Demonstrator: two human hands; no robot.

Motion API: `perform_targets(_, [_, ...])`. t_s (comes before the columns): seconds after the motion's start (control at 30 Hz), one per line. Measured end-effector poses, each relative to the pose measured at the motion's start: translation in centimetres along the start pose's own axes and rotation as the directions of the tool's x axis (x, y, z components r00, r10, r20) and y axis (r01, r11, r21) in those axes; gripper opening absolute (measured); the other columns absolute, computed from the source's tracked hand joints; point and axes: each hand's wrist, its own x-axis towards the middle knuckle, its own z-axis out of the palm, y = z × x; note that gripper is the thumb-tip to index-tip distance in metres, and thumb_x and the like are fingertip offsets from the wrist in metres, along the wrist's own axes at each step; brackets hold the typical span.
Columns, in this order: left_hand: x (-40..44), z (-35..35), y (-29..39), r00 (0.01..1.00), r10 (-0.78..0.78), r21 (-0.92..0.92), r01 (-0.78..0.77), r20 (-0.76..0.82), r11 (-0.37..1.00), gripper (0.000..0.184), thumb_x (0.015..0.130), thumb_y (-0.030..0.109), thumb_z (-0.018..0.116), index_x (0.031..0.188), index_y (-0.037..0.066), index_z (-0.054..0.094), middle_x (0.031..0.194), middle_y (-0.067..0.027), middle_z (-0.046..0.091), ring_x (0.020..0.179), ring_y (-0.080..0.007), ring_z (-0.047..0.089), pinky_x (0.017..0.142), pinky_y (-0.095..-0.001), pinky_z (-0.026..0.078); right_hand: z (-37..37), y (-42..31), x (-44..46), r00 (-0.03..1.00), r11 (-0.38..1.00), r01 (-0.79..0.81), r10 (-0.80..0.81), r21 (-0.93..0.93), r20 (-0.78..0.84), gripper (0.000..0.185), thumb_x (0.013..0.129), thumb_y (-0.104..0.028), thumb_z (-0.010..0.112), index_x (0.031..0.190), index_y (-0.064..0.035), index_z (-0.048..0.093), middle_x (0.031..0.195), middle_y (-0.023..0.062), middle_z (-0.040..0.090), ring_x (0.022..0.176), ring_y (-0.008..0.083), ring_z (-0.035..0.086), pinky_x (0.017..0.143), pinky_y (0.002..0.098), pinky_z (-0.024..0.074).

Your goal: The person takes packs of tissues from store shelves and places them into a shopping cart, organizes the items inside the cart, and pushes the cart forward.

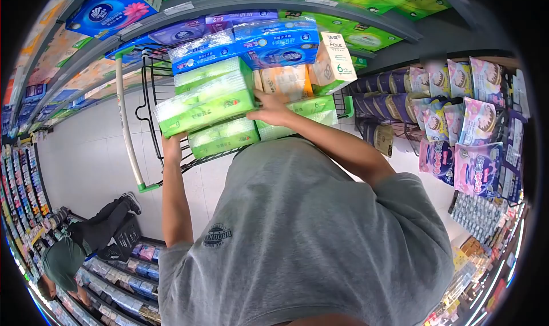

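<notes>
1. Here, in the head view, a person in a grey T-shirt point(309, 229) stands against a wire shopping cart point(127, 132), both bare hands reaching over it.
2. The large green pack point(206, 100) is at the left part of the cart, slightly tilted, above another green pack point(225, 138) nearer the person.
3. The left hand point(173, 142) is at the large pack's near left corner; its fingers are mostly hidden by the wrapping, so I cannot tell whether they pinch it or lie flat.
4. The right hand point(270, 109) meets the pack's right end, thumb set apart from the fingers; how firmly they press, I cannot tell.
5. Beyond the right hand, an orange pack point(289, 85) sits between the large green pack and a white box point(334, 60) marked "Face". A further green pack point(306, 110) lies under the right wrist.
6. Two blue packs point(280, 43) lie along the cart's far side, next to the shelf point(214, 6).
7. Soft packages point(479, 120) hang on a rack at the right. At lower left, well apart, another person point(60, 263) bends towards lower shelves, a dark basket point(123, 237) beside them.
</notes>
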Motion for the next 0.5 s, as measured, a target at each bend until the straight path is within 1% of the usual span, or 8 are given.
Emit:
perform_targets(0.07, [0.7, 0.0, -1.6, 1.000, -0.005, -0.039, 0.004, -0.017, 0.999, 0.044, 0.066, -0.005, 0.057, 0.110, -0.003, 0.055, 0.100, -0.0080, 0.062, 0.092, -0.0189, 0.057, 0.087, -0.0311, 0.041, 1.7, 1.1, 0.9, 0.999, 0.997, 0.028, -0.026, -0.072, 0.020, 0.083, 0.069, -0.022, 0.068, 0.135, 0.0083, 0.028, 0.127, 0.0274, 0.047, 0.115, 0.0334, 0.049, 0.096, 0.0336, 0.0399])
perform_targets(0.13, [-0.2, 1.0, -1.9, 0.958, -0.137, -0.222, 0.081, -0.253, 0.972, 0.053, 0.071, -0.002, 0.057, 0.123, -0.003, 0.045, 0.093, -0.0080, 0.060, 0.084, -0.0173, 0.056, 0.080, -0.0311, 0.044, 1.9, 0.7, 0.5, 0.981, 0.979, -0.022, 0.061, -0.205, 0.183, 0.081, 0.072, -0.023, 0.066, 0.137, 0.0062, 0.027, 0.126, 0.0254, 0.049, 0.115, 0.0320, 0.050, 0.094, 0.0342, 0.0417])
perform_targets(0.17, [-0.3, 1.6, -2.3, 0.959, -0.140, -0.219, 0.085, -0.246, 0.972, 0.053, 0.071, -0.002, 0.057, 0.123, -0.003, 0.045, 0.093, -0.0080, 0.060, 0.084, -0.0173, 0.056, 0.080, -0.0311, 0.044, 1.9, 1.3, 0.3, 0.982, 0.979, -0.029, 0.066, -0.203, 0.178, 0.081, 0.072, -0.023, 0.066, 0.137, 0.0062, 0.027, 0.126, 0.0254, 0.049, 0.115, 0.0320, 0.050, 0.094, 0.0342, 0.0417])
perform_targets(0.23, [-0.5, 2.9, -4.4, 0.859, -0.242, -0.191, 0.173, -0.450, 0.966, 0.062, 0.078, -0.001, 0.055, 0.134, 0.000, 0.029, 0.108, -0.0161, 0.056, 0.088, -0.0236, 0.057, 0.078, -0.0341, 0.046, 1.8, 3.1, -0.1, 0.957, 0.989, 0.064, -0.024, -0.131, 0.289, 0.075, 0.074, -0.019, 0.062, 0.136, 0.0066, 0.029, 0.124, 0.0230, 0.052, 0.111, 0.0344, 0.053, 0.095, 0.0337, 0.0415])
perform_targets(0.27, [-1.1, 3.9, -4.9, 0.880, -0.213, -0.177, 0.150, -0.426, 0.973, 0.069, 0.080, 0.002, 0.057, 0.138, 0.000, 0.021, 0.107, -0.0183, 0.054, 0.085, -0.0240, 0.058, 0.070, -0.0315, 0.048, 1.5, 3.3, -0.7, 0.954, 0.992, 0.082, -0.050, -0.097, 0.297, 0.066, 0.075, -0.018, 0.060, 0.132, 0.0069, 0.037, 0.122, 0.0210, 0.054, 0.107, 0.0317, 0.056, 0.091, 0.0330, 0.0441])
perform_targets(0.37, [-2.4, 8.0, -7.2, 0.912, -0.074, -0.053, 0.058, -0.403, 0.997, 0.045, 0.083, 0.005, 0.055, 0.124, -0.002, 0.040, 0.098, -0.0151, 0.058, 0.080, -0.0192, 0.058, 0.065, -0.0292, 0.050, 1.2, 4.3, -1.5, 0.954, 0.996, 0.031, -0.005, -0.080, 0.301, 0.053, 0.078, -0.015, 0.061, 0.126, 0.0028, 0.047, 0.113, 0.0147, 0.062, 0.097, 0.0247, 0.062, 0.083, 0.0310, 0.0490])
perform_targets(0.43, [-2.7, 9.8, -7.3, 0.970, -0.005, 0.083, 0.026, -0.244, 0.996, 0.026, 0.084, 0.006, 0.055, 0.109, -0.002, 0.052, 0.089, -0.0108, 0.062, 0.074, -0.0157, 0.059, 0.061, -0.0277, 0.050, 0.2, 4.9, -1.9, 0.963, 0.993, 0.065, -0.037, -0.100, 0.265, 0.046, 0.079, -0.015, 0.061, 0.120, 0.0034, 0.052, 0.105, 0.0146, 0.065, 0.091, 0.0225, 0.064, 0.079, 0.0305, 0.0496])
perform_targets(0.5, [-3.3, 11.9, -4.9, 0.987, -0.036, -0.003, 0.036, -0.158, 0.999, 0.025, 0.082, 0.005, 0.054, 0.106, -0.004, 0.055, 0.083, -0.0106, 0.064, 0.069, -0.0145, 0.060, 0.060, -0.0260, 0.050, -0.6, 5.9, -2.1, 0.972, 0.985, 0.108, -0.077, -0.132, 0.222, 0.040, 0.080, -0.015, 0.060, 0.115, 0.0039, 0.056, 0.098, 0.0145, 0.067, 0.085, 0.0202, 0.065, 0.076, 0.0301, 0.0503])
